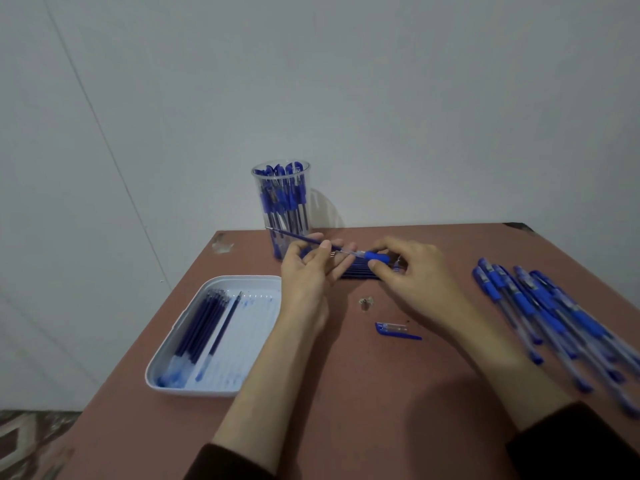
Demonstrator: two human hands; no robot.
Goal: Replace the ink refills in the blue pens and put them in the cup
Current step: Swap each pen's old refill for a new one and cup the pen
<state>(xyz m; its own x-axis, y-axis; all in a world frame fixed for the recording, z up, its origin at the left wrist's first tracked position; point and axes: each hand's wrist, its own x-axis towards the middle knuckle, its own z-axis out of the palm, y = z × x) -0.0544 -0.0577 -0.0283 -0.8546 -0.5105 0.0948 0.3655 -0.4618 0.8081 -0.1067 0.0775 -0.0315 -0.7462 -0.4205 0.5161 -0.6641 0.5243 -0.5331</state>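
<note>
The left hand (pixel 311 261) pinches the thin refill (pixel 298 238), and the right hand (pixel 412 271) pinches the pen (pixel 375 255) by its blue grip, so the 2 parts line up. The cap (pixel 394 330) lies aside (out of the way). The cup (pixel 258 192) stands just behind.

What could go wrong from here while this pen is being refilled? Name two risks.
The loose cap lies by the right forearm; a sweep might knock it away. The tray is smeared with blue ink, so the refill pinched by the left hand may stain fingers while the right hand holds the pen.
</note>
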